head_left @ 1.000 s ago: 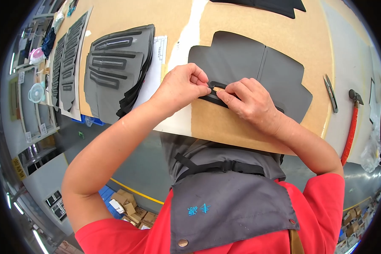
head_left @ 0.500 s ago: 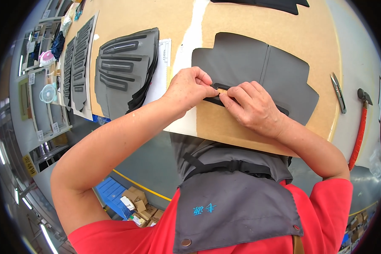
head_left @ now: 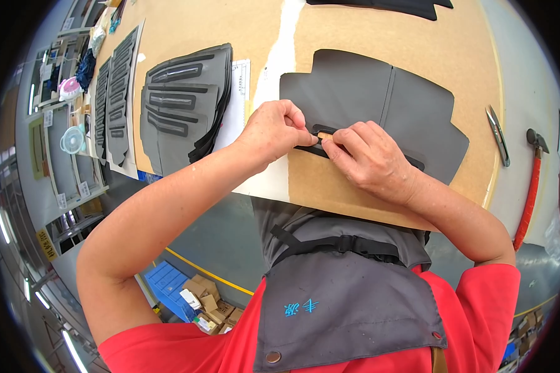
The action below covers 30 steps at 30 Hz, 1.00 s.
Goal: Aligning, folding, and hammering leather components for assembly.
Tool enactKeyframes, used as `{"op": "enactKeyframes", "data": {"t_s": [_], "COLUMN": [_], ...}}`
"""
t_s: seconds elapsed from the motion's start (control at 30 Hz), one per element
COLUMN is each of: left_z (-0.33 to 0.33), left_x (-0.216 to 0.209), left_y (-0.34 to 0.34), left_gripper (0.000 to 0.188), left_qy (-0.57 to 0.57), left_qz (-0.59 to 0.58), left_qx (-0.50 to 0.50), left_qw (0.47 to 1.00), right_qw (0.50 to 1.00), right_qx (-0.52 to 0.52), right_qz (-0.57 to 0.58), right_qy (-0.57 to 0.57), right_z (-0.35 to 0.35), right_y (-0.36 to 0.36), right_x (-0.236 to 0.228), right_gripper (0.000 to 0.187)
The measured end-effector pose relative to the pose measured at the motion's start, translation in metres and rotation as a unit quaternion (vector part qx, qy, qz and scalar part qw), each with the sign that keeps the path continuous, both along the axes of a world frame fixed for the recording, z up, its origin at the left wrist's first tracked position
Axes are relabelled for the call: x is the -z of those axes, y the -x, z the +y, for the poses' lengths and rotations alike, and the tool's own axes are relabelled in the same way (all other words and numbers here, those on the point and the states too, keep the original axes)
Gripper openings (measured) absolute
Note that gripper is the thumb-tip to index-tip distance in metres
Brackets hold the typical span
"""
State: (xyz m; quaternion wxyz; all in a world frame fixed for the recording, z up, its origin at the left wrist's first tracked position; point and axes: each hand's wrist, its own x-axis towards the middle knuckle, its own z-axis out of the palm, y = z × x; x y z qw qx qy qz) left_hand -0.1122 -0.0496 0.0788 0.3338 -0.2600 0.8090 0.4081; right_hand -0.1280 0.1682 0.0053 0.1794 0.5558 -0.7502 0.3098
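A dark grey sheet panel [head_left: 354,87], leather-like with a seam across it, lies on the table before me. Close to its near edge is a black-rimmed slot, through which tan tabletop shows. At the slot's left end my left hand [head_left: 277,132] pinches the black rim between thumb and forefinger. My right hand [head_left: 372,158] is closed beside it, thumb and fingertips pressed on the same rim just to the right. The two sets of fingertips nearly meet. My right hand covers much of the slot and the panel's near edge.
Left of the panel stand a stack of slotted grey panels [head_left: 168,133] and more pieces [head_left: 117,93] on white sheets. Thread snips [head_left: 498,137] and a red-handled hammer [head_left: 532,186] lie at the right. Another black panel [head_left: 386,7] is at the far edge of the tan-covered table [head_left: 336,186].
My left fingertips have shifted slightly to the left along the slot's rim. The right hand stays in nearly the same place, and the panel lies much as before.
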Motion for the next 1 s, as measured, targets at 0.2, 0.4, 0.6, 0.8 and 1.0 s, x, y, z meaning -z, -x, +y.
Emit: {"op": "enactKeyframes", "data": {"t_s": [0.2, 0.4, 0.6, 0.8, 1.0], "left_z": [-0.0006, 0.0032, 0.002, 0.0006, -0.0012], "left_x": [0.0001, -0.0028, -0.0025, -0.0017, -0.0012], "left_y": [0.0004, -0.0004, 0.0013, 0.0012, 0.0012], "left_gripper": [0.028, 0.027, 0.028, 0.03, 0.03], "left_qy": [-0.023, -0.013, 0.005, 0.001, -0.012], "left_qz": [0.007, 0.018, 0.006, 0.008, 0.0], "left_qx": [-0.003, -0.009, 0.004, 0.011, 0.012], "left_qw": [1.0, 1.0, 1.0, 1.0, 1.0], "right_qw": [1.0, 1.0, 1.0, 1.0, 1.0], "right_qx": [-0.004, -0.002, -0.002, -0.002, 0.0], "right_qz": [0.001, 0.003, 0.001, -0.008, -0.007], "right_qy": [-0.004, 0.001, 0.004, -0.002, 0.001], "right_z": [0.001, 0.0005, 0.0001, 0.0009, 0.0006], "right_y": [0.0008, 0.0005, 0.0007, -0.0006, -0.0003], "right_x": [-0.0007, -0.0006, -0.0005, -0.0004, 0.0006], "right_gripper": [0.021, 0.019, 0.02, 0.021, 0.02]}}
